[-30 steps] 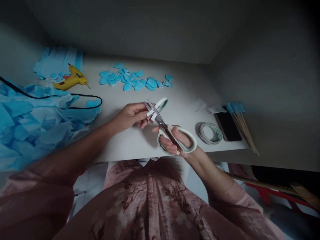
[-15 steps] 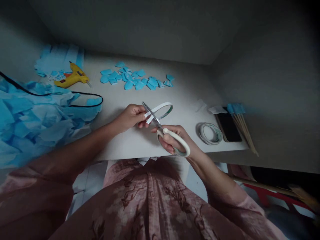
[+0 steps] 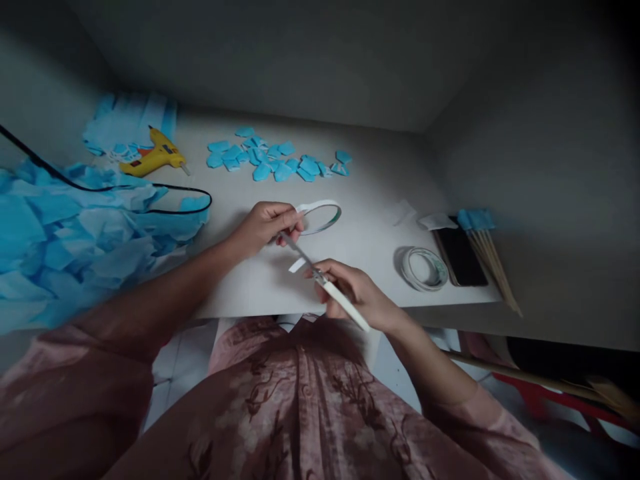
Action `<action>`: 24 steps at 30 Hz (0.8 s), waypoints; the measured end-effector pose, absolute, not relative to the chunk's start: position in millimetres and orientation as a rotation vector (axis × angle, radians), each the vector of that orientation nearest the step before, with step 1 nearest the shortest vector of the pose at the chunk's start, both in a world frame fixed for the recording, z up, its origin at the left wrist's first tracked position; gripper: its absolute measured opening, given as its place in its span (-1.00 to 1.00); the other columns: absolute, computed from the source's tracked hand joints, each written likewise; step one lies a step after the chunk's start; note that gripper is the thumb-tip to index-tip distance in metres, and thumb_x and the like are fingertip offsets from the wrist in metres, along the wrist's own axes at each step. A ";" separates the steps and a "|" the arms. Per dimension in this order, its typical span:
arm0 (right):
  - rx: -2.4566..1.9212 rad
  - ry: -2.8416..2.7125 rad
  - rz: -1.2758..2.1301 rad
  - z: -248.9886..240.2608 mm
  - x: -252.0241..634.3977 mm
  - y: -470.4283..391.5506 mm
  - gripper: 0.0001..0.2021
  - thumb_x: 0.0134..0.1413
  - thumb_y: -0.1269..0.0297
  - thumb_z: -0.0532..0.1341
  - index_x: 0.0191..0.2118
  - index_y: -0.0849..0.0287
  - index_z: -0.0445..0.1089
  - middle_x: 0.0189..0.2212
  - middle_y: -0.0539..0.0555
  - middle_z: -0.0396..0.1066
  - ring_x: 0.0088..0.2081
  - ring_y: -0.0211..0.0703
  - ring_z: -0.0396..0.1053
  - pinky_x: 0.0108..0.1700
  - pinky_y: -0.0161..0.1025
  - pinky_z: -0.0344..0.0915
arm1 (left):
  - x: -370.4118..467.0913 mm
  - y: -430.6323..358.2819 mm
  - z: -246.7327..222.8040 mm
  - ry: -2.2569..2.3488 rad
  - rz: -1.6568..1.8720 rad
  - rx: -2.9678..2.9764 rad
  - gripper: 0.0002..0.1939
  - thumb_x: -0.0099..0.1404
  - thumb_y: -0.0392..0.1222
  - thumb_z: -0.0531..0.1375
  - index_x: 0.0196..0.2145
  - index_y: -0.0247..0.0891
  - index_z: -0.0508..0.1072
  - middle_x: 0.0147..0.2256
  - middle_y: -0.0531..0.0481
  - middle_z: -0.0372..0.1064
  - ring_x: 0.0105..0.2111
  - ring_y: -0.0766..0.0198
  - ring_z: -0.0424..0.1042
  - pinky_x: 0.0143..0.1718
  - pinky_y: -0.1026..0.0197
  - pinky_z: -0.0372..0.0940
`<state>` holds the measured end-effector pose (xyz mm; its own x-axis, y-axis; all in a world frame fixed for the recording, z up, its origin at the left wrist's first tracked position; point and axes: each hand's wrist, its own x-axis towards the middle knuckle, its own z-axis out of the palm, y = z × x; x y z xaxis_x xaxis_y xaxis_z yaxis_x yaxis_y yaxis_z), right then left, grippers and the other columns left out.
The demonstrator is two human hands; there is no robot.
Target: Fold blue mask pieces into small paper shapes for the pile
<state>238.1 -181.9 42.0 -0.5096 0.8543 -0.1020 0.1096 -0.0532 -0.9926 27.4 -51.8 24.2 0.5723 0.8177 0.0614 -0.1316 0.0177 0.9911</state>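
Note:
My left hand (image 3: 270,225) pinches a thin roll of white tape (image 3: 338,215) at its near edge; the ring juts out to the right of my fingers. My right hand (image 3: 361,292) is closed around scissors (image 3: 346,305) with cream handles. Their blades look nearly closed, seen edge-on, and point up and left toward my left fingers. Beside the blades is a small white strip of tape (image 3: 297,265); whether it clings to them or to a finger I cannot tell.
Blue petal-shaped pieces (image 3: 283,172) lie at the table's back. Left are a yellow glue gun (image 3: 159,155), a black cord (image 3: 207,200), blue-white scraps (image 3: 75,233) and stacked blue masks (image 3: 133,120). Right are tape rolls (image 3: 409,270), a phone (image 3: 465,260) and blue-tipped sticks (image 3: 493,260).
The scissors have turned edge-on, dropped a little and left the tape loop. A short strip now sits apart from the roll. My left hand has stayed close to its place.

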 end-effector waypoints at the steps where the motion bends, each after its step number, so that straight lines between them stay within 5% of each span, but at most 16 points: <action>1: -0.993 -1.577 1.669 38.5 244.6 -181.5 -0.43 0.09 -0.15 0.43 0.06 0.13 0.41 -0.37 -0.06 0.37 -0.41 -0.32 0.25 -0.37 -0.34 0.17 | 27.6 -51.4 23.2 0.634 0.827 1.345 -0.48 0.21 0.25 0.39 -0.47 -0.34 0.51 -0.58 0.02 0.43 -0.67 0.46 0.30 -0.64 0.37 0.15; 6: -0.808 -1.479 1.737 20.6 261.0 -182.1 -0.37 0.28 -0.32 0.17 0.18 0.11 0.33 -0.24 0.01 0.35 -0.34 -0.30 0.25 -0.25 -0.29 0.24 | 29.2 -49.9 18.2 0.540 0.800 1.287 -0.39 0.22 0.36 0.34 -0.45 -0.36 0.53 -0.55 -0.05 0.48 -0.62 0.40 0.36 -0.56 0.31 0.25; 24: -0.682 -1.318 1.849 17.9 245.5 -167.1 -0.44 0.27 -0.25 0.23 0.05 0.19 0.47 -0.36 -0.01 0.36 -0.50 -0.39 0.29 -0.48 -0.37 0.20 | 27.4 -50.2 3.2 0.510 0.629 1.320 -0.44 0.17 0.30 0.40 -0.35 -0.35 0.59 -0.40 -0.08 0.55 -0.41 0.28 0.51 -0.30 0.20 0.37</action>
